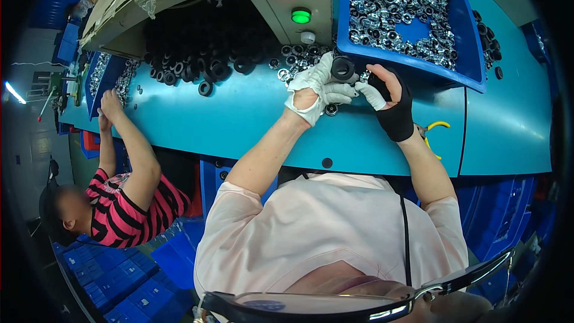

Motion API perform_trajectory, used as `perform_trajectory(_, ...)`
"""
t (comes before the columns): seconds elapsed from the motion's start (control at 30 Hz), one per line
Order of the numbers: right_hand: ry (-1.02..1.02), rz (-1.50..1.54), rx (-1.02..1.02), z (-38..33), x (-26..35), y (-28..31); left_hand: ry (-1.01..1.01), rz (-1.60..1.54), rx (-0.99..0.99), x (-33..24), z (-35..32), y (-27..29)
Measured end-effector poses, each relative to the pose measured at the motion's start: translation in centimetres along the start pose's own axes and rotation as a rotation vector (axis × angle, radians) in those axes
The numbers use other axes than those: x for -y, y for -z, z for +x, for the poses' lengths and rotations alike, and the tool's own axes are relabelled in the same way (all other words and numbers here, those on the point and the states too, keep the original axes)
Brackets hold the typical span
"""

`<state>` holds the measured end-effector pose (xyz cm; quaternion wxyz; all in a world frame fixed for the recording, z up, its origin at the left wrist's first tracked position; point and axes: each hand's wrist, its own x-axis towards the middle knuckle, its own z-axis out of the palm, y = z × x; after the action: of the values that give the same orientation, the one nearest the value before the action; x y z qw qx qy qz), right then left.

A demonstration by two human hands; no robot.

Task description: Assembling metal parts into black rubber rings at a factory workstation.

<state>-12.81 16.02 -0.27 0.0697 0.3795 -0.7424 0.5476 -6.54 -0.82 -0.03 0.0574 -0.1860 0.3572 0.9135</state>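
Note:
My left hand (pixel 320 88), in a white glove with a cut-out at the wrist, grips a thick black rubber ring (pixel 342 69), its round hole facing up. Close beside it on the right, my right hand (pixel 390 98) wears a black fingerless glove and a white wrap on the thumb. Its thumb and fingertips close around a small shiny metal part (pixel 364 76), partly hidden by the fingers. Loose chrome-and-black parts (pixel 286 73) lie just left of my left hand, and another such part (pixel 331 109) sits below it.
A blue bin (pixel 412 64) of shiny parts stands behind my hands. Left of it is a beige machine housing (pixel 293 3) with red and green lamps and a heap of black rings (pixel 206 72). Yellow-handled pliers (pixel 439 125) lie right. A co-worker (pixel 137 191) handles parts at far left.

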Motion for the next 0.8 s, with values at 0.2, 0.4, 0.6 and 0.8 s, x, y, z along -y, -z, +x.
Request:
perform_trajectory(0.2, -0.008, 0.006, 0.005, -0.3, -0.1, 0.2, -0.072, 0.138, -0.030, 0.4, -0.2, -0.2)
perform_trajectory(0.4, 0.001, 0.013, -0.014, -0.4, -0.3, 0.1, -0.050, 0.134, -0.033, 0.7, -0.2, -0.2)
perform_trajectory(0.6, 0.013, 0.009, -0.009, 0.0, -0.2, 0.1, -0.084, 0.185, -0.023, 0.9, -0.4, -0.5)
perform_trajectory(0.8, 0.146, -0.033, -0.003, 0.4, 0.6, 0.2, -0.181, 0.371, -0.020, 1.3, -0.9, -1.3)
